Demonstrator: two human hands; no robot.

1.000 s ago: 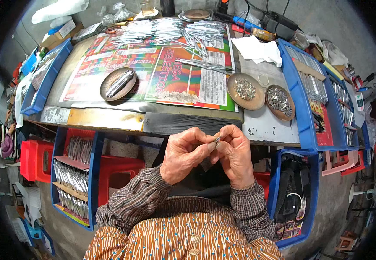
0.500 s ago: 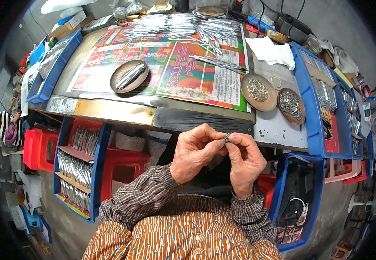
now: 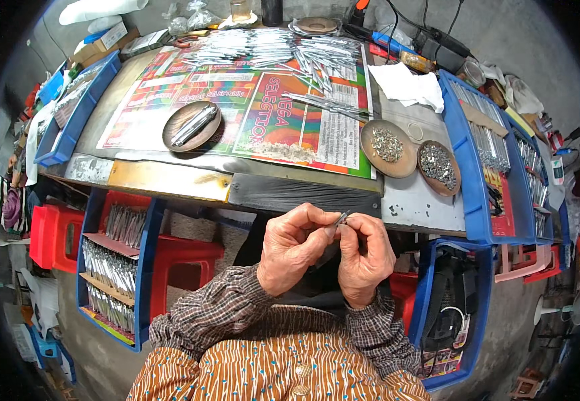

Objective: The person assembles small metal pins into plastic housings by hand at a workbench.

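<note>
- The left hand [image 3: 295, 248] and the right hand [image 3: 366, 257] meet in front of the chest, just below the near edge of the table [image 3: 170, 179].
- Both pinch one small metal piece [image 3: 339, 222]: left thumb and forefinger close on its lower end, right fingertips [image 3: 353, 226] on its upper end. The other fingers curl in.
- The piece sits between the two hands, tilted toward 1 o'clock, apart from the table.
- At 10 o'clock from the hands, a round brown dish [image 3: 192, 125] holds a few long metal strips.
- At 1 o'clock, two more dishes stand side by side: the nearer-centre one [image 3: 388, 139] and the outer one [image 3: 439, 167], each with a heap of small metal bits.
- At 12 o'clock, far across a bright printed sheet [image 3: 256, 113], lie rows of metal strips [image 3: 283, 50].
- A white cloth [image 3: 407, 85] lies at 1 o'clock beyond the dishes.
- A blue bin [image 3: 487, 174] of strips flanks the table at 2 o'clock; another blue bin [image 3: 69, 113] at 10 o'clock.
- At 9 o'clock, under the table, a blue rack [image 3: 113, 267] holds more strips beside a red stool [image 3: 183, 264].
</note>
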